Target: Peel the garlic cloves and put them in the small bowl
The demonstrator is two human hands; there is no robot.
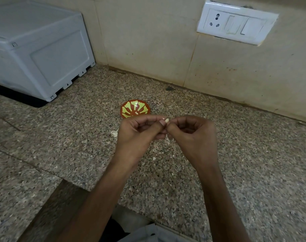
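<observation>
Pinching a pale garlic clove (166, 121) between them, the left hand (140, 135) and the right hand (192, 135) meet fingertip to fingertip above the middle of the speckled granite counter (253, 154). Both hands are curled nearly closed, thumbs pressed against forefingers on the clove, of which only a small whitish tip shows above the left thumbnail; how much skin it still carries cannot be told. Just beyond the hands, toward the back edge of the counter, sits the small bowl (135, 108), red-brown with a yellow-green petal pattern inside, its near rim hidden behind the left knuckles; whether any cloves lie in it cannot be told. A curled scrap of garlic skin (114, 133) lies on the counter just left of the left hand, and smaller peel flakes (155, 152) are scattered on the counter beneath and between the wrists. A white appliance (40, 49) stands at the counter's back left corner on a dark mat. On the tiled wall behind the back edge, up to the right, is a white socket and switch plate (236, 23).
</observation>
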